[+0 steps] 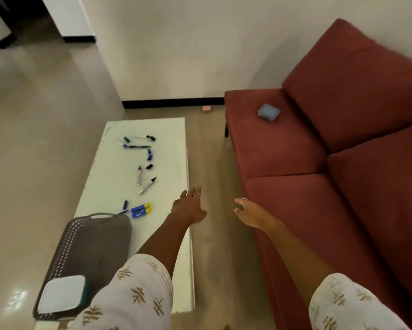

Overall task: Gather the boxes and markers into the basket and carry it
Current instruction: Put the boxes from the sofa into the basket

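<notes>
Both hands hold nothing. Her left hand [188,207] is stretched forward with the fingers straight and spread, over the right edge of the white table [171,139]. Her right hand [249,211] reaches out with fingers loosely bent, above the floor just beside the red sofa [343,115].

On the table the markers [140,167] lie scattered in a loose line along the middle, some blue, some black, and a blue and yellow one [141,210] lies near the basket. The grey basket [81,246] stands at the near end of the table, to the left of the left arm. Inside it, at the near corner, lies a white box [62,294]. A blue box [268,112] rests on the far seat cushion of the sofa, well apart from both hands. A small pink thing [206,108] is on the floor near the wall; I cannot tell what it is.
</notes>
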